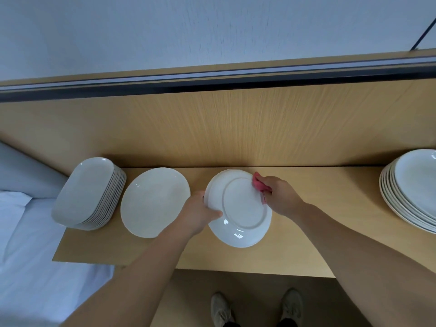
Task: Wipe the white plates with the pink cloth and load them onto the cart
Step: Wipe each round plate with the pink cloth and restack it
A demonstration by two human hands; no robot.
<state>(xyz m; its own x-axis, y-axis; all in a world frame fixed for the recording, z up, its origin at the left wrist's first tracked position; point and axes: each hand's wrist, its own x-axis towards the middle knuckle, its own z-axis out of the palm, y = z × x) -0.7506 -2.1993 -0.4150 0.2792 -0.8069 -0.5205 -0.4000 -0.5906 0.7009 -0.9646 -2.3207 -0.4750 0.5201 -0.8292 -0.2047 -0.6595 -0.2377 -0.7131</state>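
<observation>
A round white plate point(240, 211) is held over the wooden shelf point(306, 223) with its underside and foot ring facing me. My left hand point(200, 212) grips its left rim, thumb on the underside. My right hand point(279, 195) holds the bunched pink cloth point(259, 184) against the plate's upper right rim. To the left, a single white oval plate point(154, 201) lies flat on the shelf. No cart is in view.
A stack of several rounded rectangular white plates point(89, 193) sits at the shelf's left end. A stack of several round white plates point(412, 190) stands at the right edge. A wooden back panel point(236, 128) rises behind. White bedding point(30, 256) lies lower left; my shoes point(221, 310) are below.
</observation>
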